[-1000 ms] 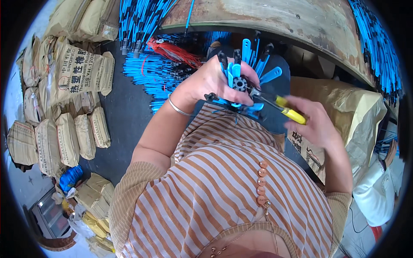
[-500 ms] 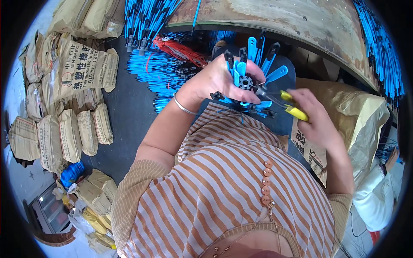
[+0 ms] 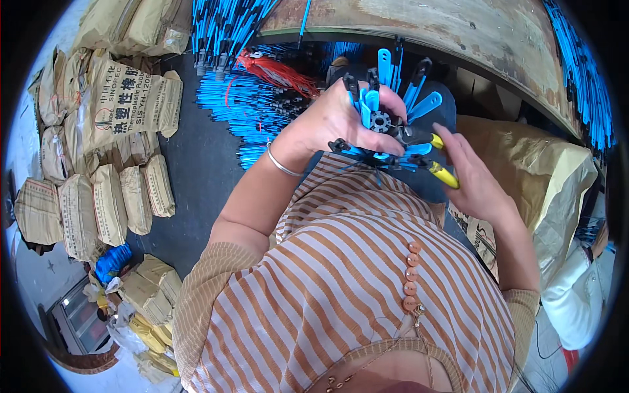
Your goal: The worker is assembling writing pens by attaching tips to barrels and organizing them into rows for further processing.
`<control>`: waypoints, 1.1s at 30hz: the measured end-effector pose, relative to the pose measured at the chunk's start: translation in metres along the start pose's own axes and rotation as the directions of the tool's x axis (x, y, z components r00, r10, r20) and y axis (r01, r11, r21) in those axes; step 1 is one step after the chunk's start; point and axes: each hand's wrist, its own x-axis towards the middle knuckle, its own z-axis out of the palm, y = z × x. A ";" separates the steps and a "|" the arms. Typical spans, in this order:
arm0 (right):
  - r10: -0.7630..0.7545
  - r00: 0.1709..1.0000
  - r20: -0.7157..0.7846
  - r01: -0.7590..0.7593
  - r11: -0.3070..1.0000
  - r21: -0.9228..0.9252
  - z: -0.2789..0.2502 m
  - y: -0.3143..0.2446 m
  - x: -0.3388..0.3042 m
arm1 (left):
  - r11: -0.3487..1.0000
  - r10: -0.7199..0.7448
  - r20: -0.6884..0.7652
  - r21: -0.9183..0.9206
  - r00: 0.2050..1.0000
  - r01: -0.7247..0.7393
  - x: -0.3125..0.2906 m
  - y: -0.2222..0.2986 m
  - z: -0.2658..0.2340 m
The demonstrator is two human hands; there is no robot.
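Observation:
My left hand (image 3: pixel 344 124) is closed around what looks like an umbrella frame, with a dark slotted hub (image 3: pixel 380 121) showing between thumb and fingers. Blue ribs (image 3: pixel 426 107) with black joints fan out from it, some upward, others below my thumb. In my right hand (image 3: pixel 479 178) are pliers with yellow handles (image 3: pixel 444 175). The handles are spread apart, and my fingers lie along them rather than wrapped tight. The dark jaws of the pliers point left and reach the hub's edge by my thumb tip; what they touch there is hidden.
Blue rods in bundles (image 3: pixel 226 108) lie beyond my left forearm, beside a red bunch of strands (image 3: pixel 278 73). A worn wooden tabletop (image 3: pixel 419 23) spans the far side. Brown paper sacks (image 3: pixel 108 203) stack up at left; a large one (image 3: pixel 517 150) stands at right. Another person's white sleeve (image 3: pixel 570 301) shows lower right.
The pliers' handles stand wider apart, and my right fingers have straightened along them. The view has shifted slightly; my left hand keeps its hold on the frame.

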 end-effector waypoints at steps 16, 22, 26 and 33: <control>0.018 0.976 -0.217 -0.035 0.997 -0.074 0.033 0.019 -0.008 | 0.980 0.201 -0.032 0.021 0.979 -0.200 0.001 -0.011 0.006; 0.071 0.993 -0.098 -0.095 0.960 -0.264 -0.027 -0.024 -0.013 | 0.982 0.186 -0.008 0.035 0.983 -0.186 -0.002 -0.011 0.009; 0.115 0.988 -0.105 -0.155 0.800 -0.580 -0.036 -0.043 -0.008 | 0.976 0.206 0.028 0.066 0.978 -0.207 0.000 -0.008 0.007; 0.069 0.984 -0.165 -0.147 0.837 -0.528 -0.036 -0.043 -0.002 | 0.989 0.114 -0.046 0.102 0.992 -0.109 0.002 0.003 -0.003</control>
